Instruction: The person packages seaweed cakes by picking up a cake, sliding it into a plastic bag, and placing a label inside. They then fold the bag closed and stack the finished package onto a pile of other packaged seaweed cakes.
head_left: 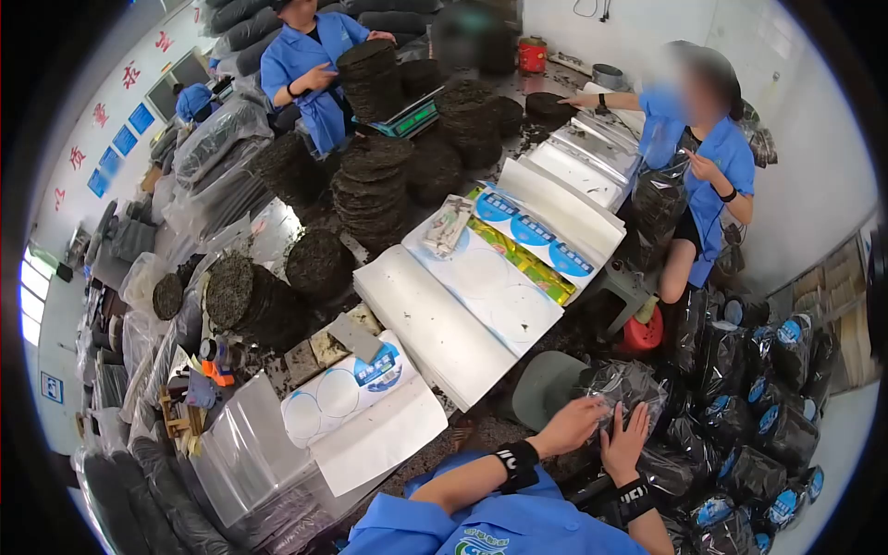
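Both my hands are low at the right, over the floor beside the table. My left hand (pixel 572 425) grips the near edge of a clear plastic bag (pixel 627 381) with a dark round tea cake inside. My right hand (pixel 626 442) lies on the same bag from below, with its fingers spread against the plastic. Each wrist wears a black band, and my sleeves are blue. The bag rests at the edge of a pile of similar bagged cakes (pixel 740 435).
A long table (pixel 435 333) carries stacks of white wrapping paper, printed wrappers (pixel 527 231) and stacks of dark tea cakes (pixel 370 185). A scale (pixel 407 118) stands at the far end. Two co-workers in blue (pixel 310 65) (pixel 703 157) work there. A grey stool (pixel 546 384) and a red stool (pixel 643 328) stand by the table.
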The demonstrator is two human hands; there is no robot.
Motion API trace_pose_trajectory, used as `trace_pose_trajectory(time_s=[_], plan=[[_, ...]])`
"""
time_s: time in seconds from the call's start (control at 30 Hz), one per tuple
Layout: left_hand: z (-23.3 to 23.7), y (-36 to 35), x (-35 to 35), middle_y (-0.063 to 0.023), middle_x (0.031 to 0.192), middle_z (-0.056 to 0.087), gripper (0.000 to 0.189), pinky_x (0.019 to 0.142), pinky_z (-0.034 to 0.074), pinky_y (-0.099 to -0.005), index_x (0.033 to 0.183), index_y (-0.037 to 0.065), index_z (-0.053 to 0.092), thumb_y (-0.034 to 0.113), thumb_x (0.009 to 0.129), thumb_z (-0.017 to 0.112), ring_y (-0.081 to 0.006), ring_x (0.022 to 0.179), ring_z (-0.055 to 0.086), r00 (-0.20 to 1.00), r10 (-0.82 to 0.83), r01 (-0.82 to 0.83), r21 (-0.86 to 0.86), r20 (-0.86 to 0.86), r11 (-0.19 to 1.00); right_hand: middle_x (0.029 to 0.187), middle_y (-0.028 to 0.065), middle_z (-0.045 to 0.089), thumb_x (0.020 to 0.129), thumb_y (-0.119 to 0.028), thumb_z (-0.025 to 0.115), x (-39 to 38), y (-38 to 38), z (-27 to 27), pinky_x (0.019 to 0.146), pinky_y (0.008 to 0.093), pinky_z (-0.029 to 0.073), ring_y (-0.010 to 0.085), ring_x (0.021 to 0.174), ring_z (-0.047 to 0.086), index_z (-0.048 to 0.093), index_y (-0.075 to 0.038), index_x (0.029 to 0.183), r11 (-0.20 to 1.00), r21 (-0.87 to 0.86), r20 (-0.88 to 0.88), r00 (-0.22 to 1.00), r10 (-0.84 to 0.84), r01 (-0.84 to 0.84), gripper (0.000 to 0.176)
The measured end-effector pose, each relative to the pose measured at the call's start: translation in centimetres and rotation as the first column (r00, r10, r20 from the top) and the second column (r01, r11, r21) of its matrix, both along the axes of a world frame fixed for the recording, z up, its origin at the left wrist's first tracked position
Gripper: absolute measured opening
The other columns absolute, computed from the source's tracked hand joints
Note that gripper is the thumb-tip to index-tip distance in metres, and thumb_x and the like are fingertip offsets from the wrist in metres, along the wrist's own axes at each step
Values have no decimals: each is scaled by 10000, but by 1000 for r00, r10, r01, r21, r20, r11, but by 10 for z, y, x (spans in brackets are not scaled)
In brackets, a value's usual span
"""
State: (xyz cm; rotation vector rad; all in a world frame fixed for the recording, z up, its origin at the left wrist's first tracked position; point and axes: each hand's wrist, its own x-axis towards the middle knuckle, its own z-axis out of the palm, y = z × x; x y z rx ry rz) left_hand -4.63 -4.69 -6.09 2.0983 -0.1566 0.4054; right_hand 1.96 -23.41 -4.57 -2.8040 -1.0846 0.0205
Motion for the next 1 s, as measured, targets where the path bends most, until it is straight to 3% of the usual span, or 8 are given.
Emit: trace_pose_trajectory(time_s=[0.1, 0.13, 0.17, 0.23, 0.3, 0.4, 0.57, 1.0], plan=[[9, 82, -51, -123, 1169, 631, 214, 1006, 429, -420, 1065, 58, 639, 154, 878, 603, -324, 1184, 540, 963, 255, -263, 91, 90, 960, 1507, 355, 179, 894, -379, 557, 1, 6, 3, 1144, 574, 138, 503, 1411, 157, 351, -62, 1464, 1000, -25, 29, 1000, 1, 0, 684], [-21, 114, -77, -117, 1116, 652, 187, 979, 444, -426, 1025, 58, 654, 171, 881, 616, -322, 1135, 573, 926, 375, -373, 42, -44, 927, 1507, 355, 181, 897, -374, 555, 0, 8, 2, 1143, 574, 142, 502, 1410, 160, 348, -60, 1466, 1000, -30, 44, 999, -2, 3, 683], [-37, 140, -109, -125, 1063, 669, 182, 957, 453, -429, 995, 52, 668, 189, 881, 631, -324, 1074, 605, 742, 640, -656, -23, -199, 754, 1507, 355, 181, 897, -374, 555, -2, 10, 1, 1143, 574, 142, 502, 1410, 160, 348, -60, 1466, 999, -34, 39, 999, -5, 6, 683], [-97, 220, -187, -129, 1093, 673, 222, 967, 450, -425, 991, 47, 687, 179, 814, 702, -319, 1070, 610, 674, 731, -700, 226, -105, 678, 1506, 353, 185, 896, -377, 556, -5, 16, 1, 1143, 571, 146, 499, 1409, 165, 348, -61, 1467, 999, -46, 64, 998, -2, 5, 685], [-95, 258, -237, -114, 1139, 668, 259, 978, 447, -418, 1026, 47, 689, 141, 785, 707, -296, 1128, 595, 623, 781, -697, 430, -33, 574, 1502, 354, 195, 880, -354, 579, -8, 24, 4, 1144, 569, 150, 500, 1404, 177, 359, -62, 1462, 999, -42, 71, 997, -19, 22, 687], [-86, 273, -261, -104, 1175, 660, 271, 990, 442, -411, 1054, 51, 690, 94, 787, 681, -271, 1187, 569, 700, 713, -569, 575, -36, 588, 1492, 353, 221, 841, -303, 625, -10, 33, 9, 1143, 562, 163, 496, 1394, 204, 380, -63, 1449, 999, -21, 88, 996, -28, 30, 698], [-119, 286, -267, -87, 1133, 680, 280, 944, 480, -383, 1057, 66, 695, 51, 779, 664, -250, 1138, 611, 736, 677, -551, 569, -14, 610, 1490, 340, 235, 854, -324, 619, -18, 37, 9, 1139, 555, 183, 488, 1387, 224, 375, -94, 1460, 994, -55, 111, 990, -85, 92, 692], [-107, 313, -270, -101, 1089, 690, 189, 866, 511, -378, 1009, 50, 697, 52, 831, 636, -275, 1052, 650, 840, 539, -479, 559, 66, 677, 1498, 326, 233, 885, -341, 586, -24, 37, 3, 1149, 533, 166, 467, 1407, 204, 354, -112, 1475, 983, -102, 134, 981, -137, 152, 674]])
